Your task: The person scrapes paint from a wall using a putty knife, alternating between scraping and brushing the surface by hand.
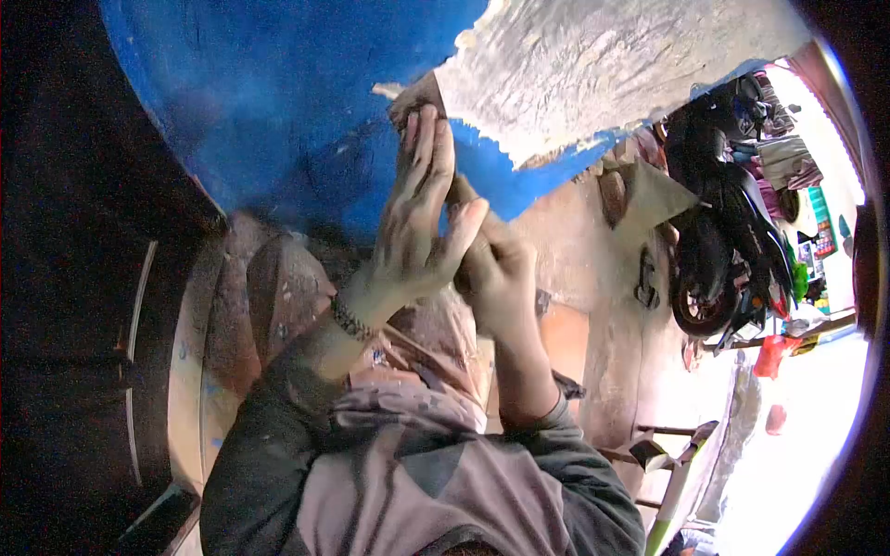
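Observation:
A rough, whitish sheet or layer (575,69) with a ragged edge lies over a blue surface (278,111). My left hand (408,227), with a bracelet at the wrist, has its fingers stretched out. Its fingertips rest on a small brownish piece (423,97) at the ragged left edge of the whitish layer. Just right of it and lower, my right hand (498,273) is closed, its fingers curled near the left thumb at the blue surface's lower edge. What it grips is hidden.
At the right stand a dark motorcycle (732,227) and a red object (771,355). A pale triangular piece (654,204) is nearer, beside the blue surface. A wooden frame (681,459) stands at the lower right. Dark panels (65,361) fill the left side.

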